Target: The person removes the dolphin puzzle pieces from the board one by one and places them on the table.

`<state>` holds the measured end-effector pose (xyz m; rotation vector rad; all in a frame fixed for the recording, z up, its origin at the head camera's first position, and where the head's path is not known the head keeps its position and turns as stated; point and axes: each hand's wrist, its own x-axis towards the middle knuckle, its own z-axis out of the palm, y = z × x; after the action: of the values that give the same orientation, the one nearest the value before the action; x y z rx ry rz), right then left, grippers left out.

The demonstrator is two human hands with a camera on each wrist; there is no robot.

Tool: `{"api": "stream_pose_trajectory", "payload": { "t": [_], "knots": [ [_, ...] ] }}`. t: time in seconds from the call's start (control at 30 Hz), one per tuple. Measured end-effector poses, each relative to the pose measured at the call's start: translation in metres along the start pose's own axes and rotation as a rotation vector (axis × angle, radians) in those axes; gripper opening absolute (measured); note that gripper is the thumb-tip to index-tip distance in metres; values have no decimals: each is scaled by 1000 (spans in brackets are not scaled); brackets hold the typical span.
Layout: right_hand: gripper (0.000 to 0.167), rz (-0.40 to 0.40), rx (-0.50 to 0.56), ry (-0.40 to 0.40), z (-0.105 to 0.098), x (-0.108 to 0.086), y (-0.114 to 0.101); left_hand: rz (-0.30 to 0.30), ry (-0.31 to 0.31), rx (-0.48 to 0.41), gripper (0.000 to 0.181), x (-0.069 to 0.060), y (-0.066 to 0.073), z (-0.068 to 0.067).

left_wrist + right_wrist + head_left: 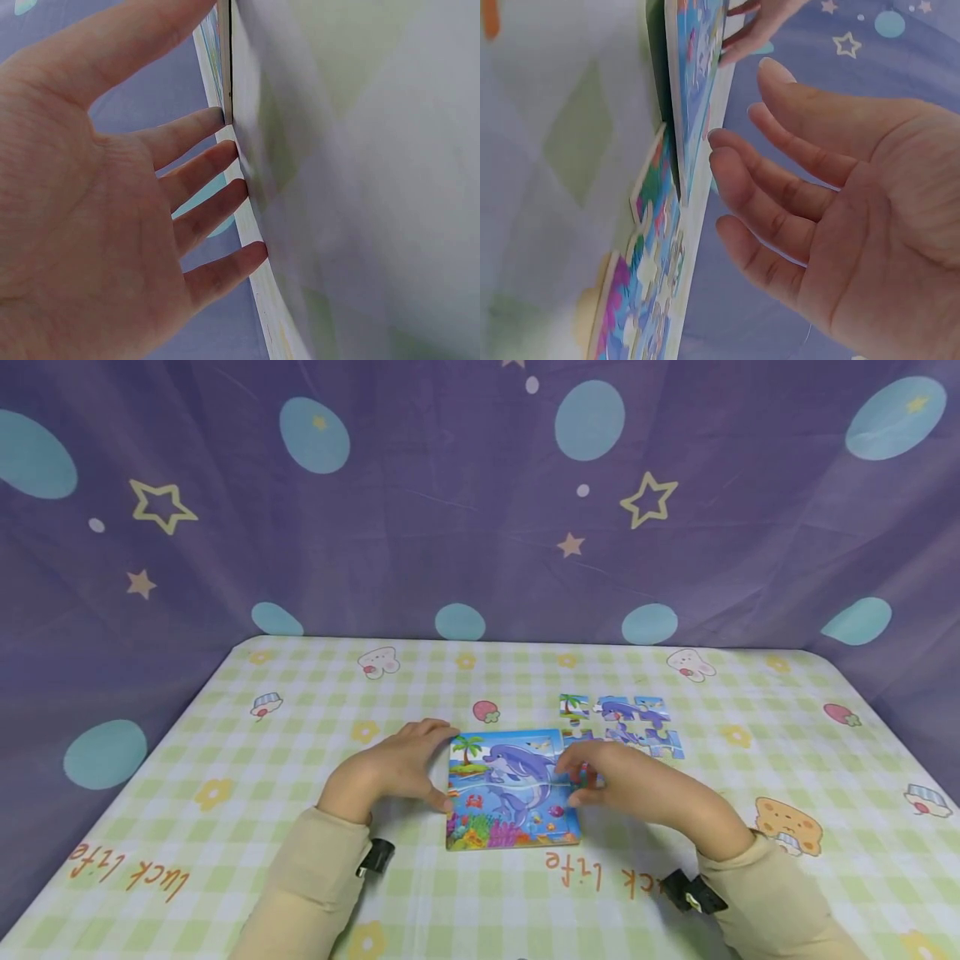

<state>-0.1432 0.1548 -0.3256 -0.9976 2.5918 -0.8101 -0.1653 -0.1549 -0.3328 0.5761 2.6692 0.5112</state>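
Observation:
A square dolphin picture board (pixel 498 810) lies on the table in the head view, with a pale line across its middle. My left hand (pixel 401 764) is at its left side, fingers spread and fairly straight; in the left wrist view the thumb and index fingertip (pixel 214 118) meet the board's edge. At the right side is my right hand (pixel 622 777), fingers loosely bent, nothing between them; the right wrist view shows a gap between it and the board (pixel 697 82). Dolphin jigsaw pieces (pixel 651 710) lie behind the right hand, which partly hides the lower ones.
A checked tablecloth (pixel 300 760) with printed flowers, rabbits and lettering covers the table. Behind stands a purple curtain (pixel 465 510) with stars and ovals. A black clip (pixel 377 857) sits at the left cuff and another black device (pixel 693 892) at the right cuff.

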Motion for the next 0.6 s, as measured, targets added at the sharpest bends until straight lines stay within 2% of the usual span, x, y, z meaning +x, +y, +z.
{"api": "stream_pose_trajectory", "payload": {
  "t": [0.3, 0.6],
  "knots": [
    [30, 66, -38, -24, 11, 4, -10, -1, -7, 7, 101, 0, -1, 1],
    [36, 61, -61, -29, 19, 5, -14, -4, 0, 0, 102, -1, 0, -1]
  ]
}}
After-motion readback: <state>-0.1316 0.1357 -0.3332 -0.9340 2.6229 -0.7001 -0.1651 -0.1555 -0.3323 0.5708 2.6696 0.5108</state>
